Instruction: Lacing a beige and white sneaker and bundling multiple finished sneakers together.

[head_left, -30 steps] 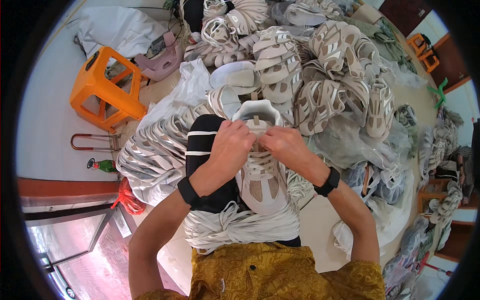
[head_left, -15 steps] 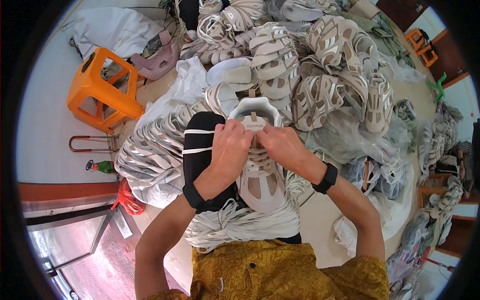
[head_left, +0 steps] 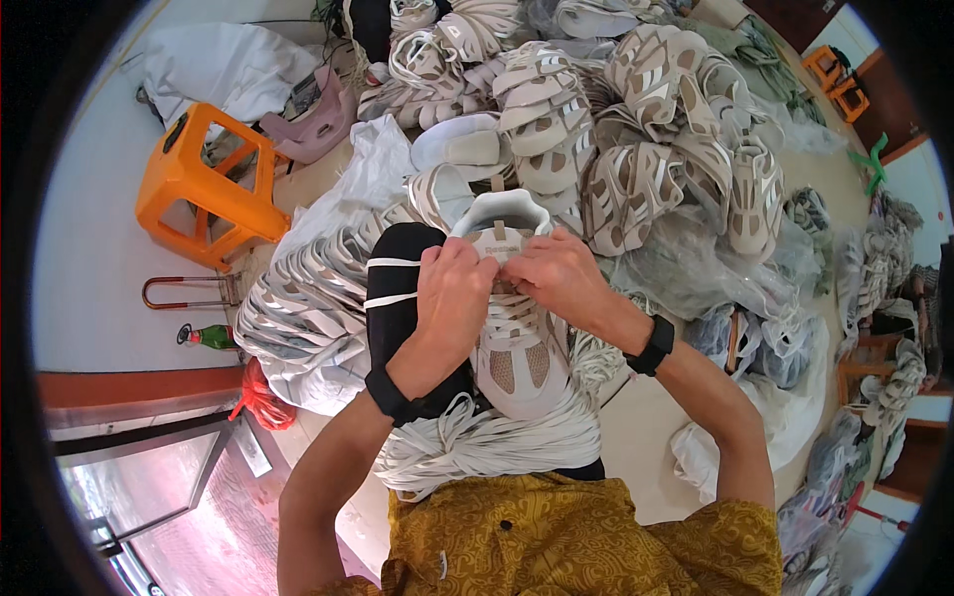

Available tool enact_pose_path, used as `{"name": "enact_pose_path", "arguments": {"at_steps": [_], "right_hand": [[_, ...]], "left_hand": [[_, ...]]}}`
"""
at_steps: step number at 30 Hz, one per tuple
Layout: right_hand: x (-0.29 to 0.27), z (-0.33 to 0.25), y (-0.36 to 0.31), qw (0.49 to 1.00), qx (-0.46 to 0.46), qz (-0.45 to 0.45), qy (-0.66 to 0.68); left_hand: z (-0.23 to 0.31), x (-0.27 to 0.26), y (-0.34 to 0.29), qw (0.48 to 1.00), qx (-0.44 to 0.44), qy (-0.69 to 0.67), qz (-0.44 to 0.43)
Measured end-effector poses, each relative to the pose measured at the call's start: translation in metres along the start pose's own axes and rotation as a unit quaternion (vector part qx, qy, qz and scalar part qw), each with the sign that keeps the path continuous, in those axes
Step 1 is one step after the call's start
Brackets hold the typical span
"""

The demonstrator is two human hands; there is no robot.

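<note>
A beige and white sneaker (head_left: 524,375) rests on my lap, its toe toward me and its collar pointing away. Pale laces (head_left: 509,316) criss-cross over its front. My left hand (head_left: 452,293) is closed in a pinch at the left side of the lacing, just below the tongue (head_left: 497,241). From the other side, my right hand (head_left: 558,278) pinches at the same upper lacing, its fingertips almost meeting the left ones. The fingers mostly cover the bit of shoelace between them. Below the toe, a thick bundle of white shoelaces (head_left: 487,447) lies across my lap.
Beside my left leg stands a long row of stacked shoe uppers (head_left: 308,308). More sneakers (head_left: 631,194) pile up ahead, with clear plastic bags (head_left: 696,263) among them. An orange stool (head_left: 204,189), a green bottle (head_left: 211,336) and a red bag (head_left: 263,397) are at left.
My right hand has shifted slightly left and down, closer to the left hand at the lacing. The left hand stays almost in place. The whole view has tilted a little.
</note>
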State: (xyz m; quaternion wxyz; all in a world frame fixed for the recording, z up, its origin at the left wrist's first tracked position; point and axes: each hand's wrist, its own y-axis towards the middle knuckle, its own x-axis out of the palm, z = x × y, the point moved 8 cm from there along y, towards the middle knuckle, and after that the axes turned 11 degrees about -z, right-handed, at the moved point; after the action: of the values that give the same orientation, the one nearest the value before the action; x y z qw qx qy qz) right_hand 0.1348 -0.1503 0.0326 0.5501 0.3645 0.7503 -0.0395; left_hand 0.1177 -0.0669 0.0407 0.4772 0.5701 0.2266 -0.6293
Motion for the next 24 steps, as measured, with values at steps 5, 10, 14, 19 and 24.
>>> {"name": "enact_pose_path", "arguments": {"at_steps": [5, 10, 14, 19, 24], "right_hand": [[-0.013, 0.000, 0.002, 0.996, 0.024, 0.019, -0.081], [0.003, 0.007, 0.004, 0.994, -0.003, -0.090, -0.060], [0.010, 0.011, 0.005, 0.990, -0.002, -0.132, -0.054], [0.013, 0.014, 0.004, 0.992, 0.062, -0.095, -0.046], [0.010, 0.017, 0.000, 0.989, -0.017, -0.051, 0.136]], "left_hand": [[0.005, -0.001, 0.000, 0.999, -0.006, 0.052, -0.015], [0.009, 0.001, 0.000, 0.995, 0.013, 0.091, -0.033], [0.005, 0.004, 0.001, 0.995, 0.029, 0.080, -0.056], [0.002, 0.005, 0.003, 0.996, 0.019, 0.052, -0.068], [0.000, 0.006, 0.003, 0.996, 0.032, 0.012, -0.078]]}}
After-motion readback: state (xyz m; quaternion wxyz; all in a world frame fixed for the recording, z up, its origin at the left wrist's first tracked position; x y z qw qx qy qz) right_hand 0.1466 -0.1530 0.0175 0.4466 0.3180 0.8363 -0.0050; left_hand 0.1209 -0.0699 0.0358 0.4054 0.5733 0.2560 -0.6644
